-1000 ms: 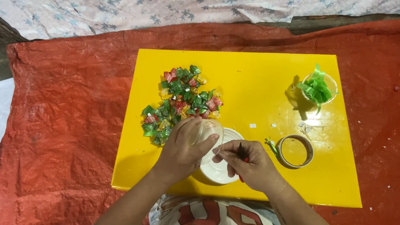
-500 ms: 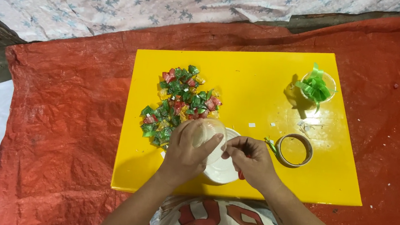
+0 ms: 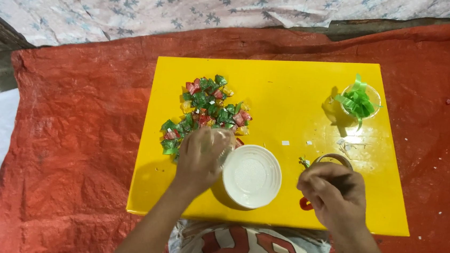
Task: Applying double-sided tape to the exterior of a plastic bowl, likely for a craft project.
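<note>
Left hand lies palm-down on the green-and-red wrapped candy pile beside the round white plastic bowl on the yellow tabletop; right hand is curled closed (contents indiscernible).

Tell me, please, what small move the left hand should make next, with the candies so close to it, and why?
Probably close the left hand on a few wrapped candies and carry them to the white bowl. The hand already rests at the pile's near edge, the bowl beside it looks empty, and the right hand is busy by the tape roll.
</note>
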